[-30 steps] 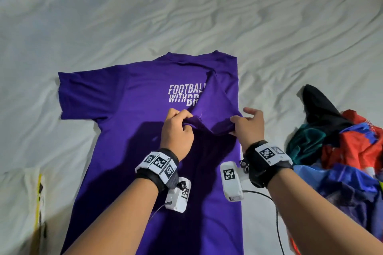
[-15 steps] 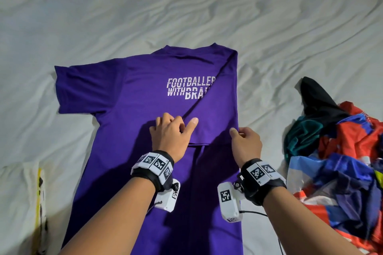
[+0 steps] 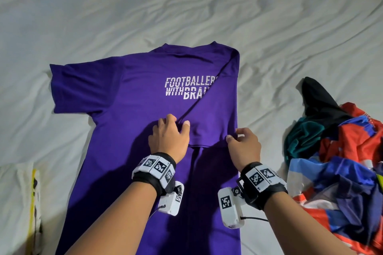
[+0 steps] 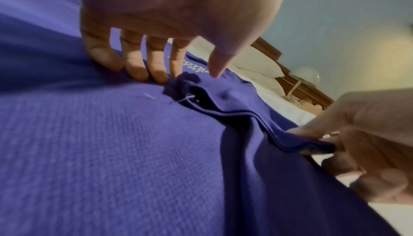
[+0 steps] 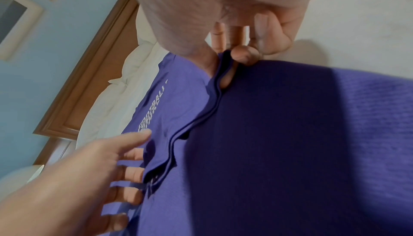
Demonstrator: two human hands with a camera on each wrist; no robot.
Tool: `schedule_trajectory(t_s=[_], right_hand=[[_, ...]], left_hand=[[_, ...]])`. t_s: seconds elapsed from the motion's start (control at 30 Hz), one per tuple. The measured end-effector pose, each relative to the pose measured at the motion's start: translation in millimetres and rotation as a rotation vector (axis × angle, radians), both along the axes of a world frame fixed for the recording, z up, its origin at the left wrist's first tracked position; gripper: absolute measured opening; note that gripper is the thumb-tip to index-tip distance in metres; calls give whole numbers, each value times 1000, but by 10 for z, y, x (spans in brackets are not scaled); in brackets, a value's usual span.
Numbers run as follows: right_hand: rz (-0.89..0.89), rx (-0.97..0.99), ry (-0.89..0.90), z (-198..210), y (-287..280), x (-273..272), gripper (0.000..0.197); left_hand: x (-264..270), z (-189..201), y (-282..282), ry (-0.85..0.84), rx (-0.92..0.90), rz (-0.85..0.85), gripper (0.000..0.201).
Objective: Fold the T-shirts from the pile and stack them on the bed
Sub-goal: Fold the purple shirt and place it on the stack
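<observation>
Head view shows the left hand [image 3: 169,141] with fingers spread and nearly straight, pressing the inner corner of the folded-in sleeve [image 3: 213,122] flat against the purple T-shirt [image 3: 128,99], probably to pin the fold so it cannot spring back. The right hand [image 3: 244,147] pinches the sleeve hem at the shirt's right edge between thumb and curled fingers, seemingly tugging it square with the side fold. The shirt lies back up on the white bed sheet [image 3: 207,6], its right side already turned in over part of the white lettering [image 3: 189,88], its left sleeve spread out. Beside it to the right sits the pile of unfolded shirts [image 3: 339,151], within easy reach for later.
</observation>
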State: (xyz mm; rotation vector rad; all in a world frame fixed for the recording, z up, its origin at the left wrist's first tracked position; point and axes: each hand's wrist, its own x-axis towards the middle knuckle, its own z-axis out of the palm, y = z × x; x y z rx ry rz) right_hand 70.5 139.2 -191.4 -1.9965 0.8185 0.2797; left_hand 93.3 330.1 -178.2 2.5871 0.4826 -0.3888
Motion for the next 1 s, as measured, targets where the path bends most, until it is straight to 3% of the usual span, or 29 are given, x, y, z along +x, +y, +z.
schedule_trajectory(t_s=[0.07,0.2,0.27,0.33,0.43,0.53,0.63,0.77,1.0], right_hand=[[3,1,3,7,0,7,13],[16,-5,19,25,-10,9,13],[39,-64,57,66,4,4,18],[125,-285,43,106,51,8,35],[339,-578,-166,134,166,112,61],[740,-666,-205,-25,248,353,65],[1007,-740,-204,-313,178,593,70],[1075,-816,-159,-487,-32,995,80],[1022,-847,-166,-549,-271,1751,84]], left_hand=[[15,-19,-44,41,91,-41,32],[111,66,51,62,7,58,14],[136,131,91,97,-12,93,23],[139,158,79,82,54,49,41],[186,-26,-33,-121,216,-204,61],[236,-344,-89,-113,313,-466,69],[242,-569,-37,-119,360,-534,71],[251,-676,-27,-151,347,-530,74],[277,-803,-8,-145,315,-516,76]])
